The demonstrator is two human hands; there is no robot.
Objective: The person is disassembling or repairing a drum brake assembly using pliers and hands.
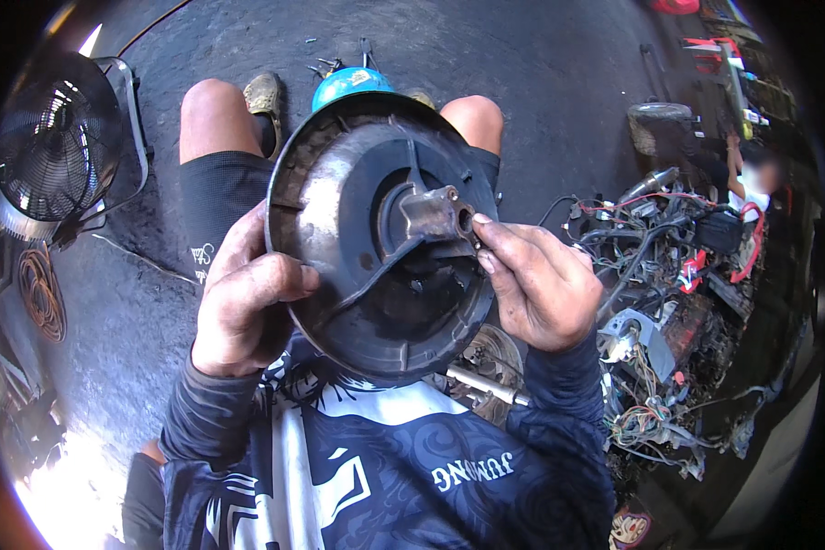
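In front of my chest is a round, dished metal part (325, 215), dark, greasy and worn shiny in places. It has a raised rim, curved ribs and a short hub (431, 215) with a hole, jutting from its centre. My left hand (247, 293) grips the rim at the left, thumb on the inner face. At the hub's end, the fingertips of my right hand (541, 280) pinch close together beside the hole; any small piece between them is hidden. Behind the far rim shows a blue rounded object (350, 84), partly covered.
A black floor fan (60, 137) stands at the left, near a coiled brown hose (42, 291). Tangled wires (651, 422) and mechanical parts are heaped at the right. Beyond them is another person (752, 188). A metal rod (488, 385) lies below the dished part.
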